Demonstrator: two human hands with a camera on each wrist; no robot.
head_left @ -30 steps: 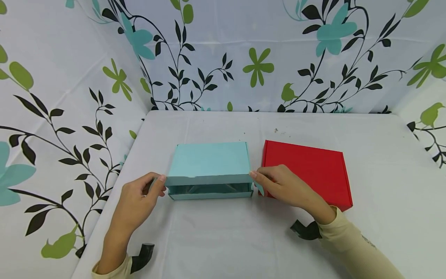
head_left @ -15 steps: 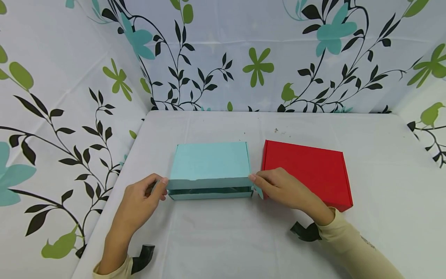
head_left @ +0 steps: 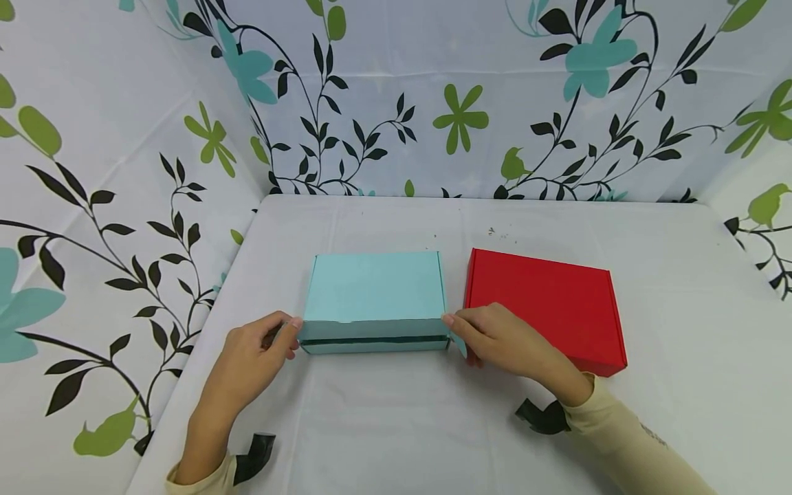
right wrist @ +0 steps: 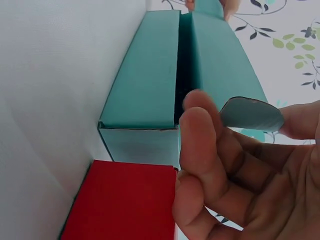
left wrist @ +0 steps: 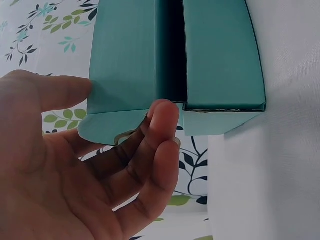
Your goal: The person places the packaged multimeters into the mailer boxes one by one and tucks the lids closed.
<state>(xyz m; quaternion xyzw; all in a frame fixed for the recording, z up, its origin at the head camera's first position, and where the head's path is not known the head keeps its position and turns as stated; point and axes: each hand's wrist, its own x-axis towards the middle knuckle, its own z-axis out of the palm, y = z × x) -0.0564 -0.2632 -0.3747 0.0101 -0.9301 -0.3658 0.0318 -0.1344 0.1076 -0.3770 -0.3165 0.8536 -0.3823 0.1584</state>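
Observation:
A turquoise cardboard box (head_left: 377, 285) lies on the white cloth, its hinged lid lowered to a narrow dark gap above the front wall (left wrist: 225, 55). At the lid's left front corner my left hand (head_left: 250, 361) pinches it, the thumb on the lid's edge and the fingers by the small side flap (left wrist: 112, 127). My right hand (head_left: 510, 340) holds the opposite corner the same way, thumb and fingers about the other rounded side flap (right wrist: 252, 114). Through the gap the inside of the box is dark, and its contents are hidden.
A red cardboard box (head_left: 551, 302), closed and slightly turned, lies right of the turquoise one, partly under my right hand and wrist. White cloth (head_left: 383, 426) covers the table. Patterned leaf-and-flower cloth (head_left: 383, 89) hangs behind and at the sides.
The turquoise box's lid has come down, narrowing the front gap from a wide opening to a thin slit. Both hands have lowered slightly with its corners. The red box stays put.

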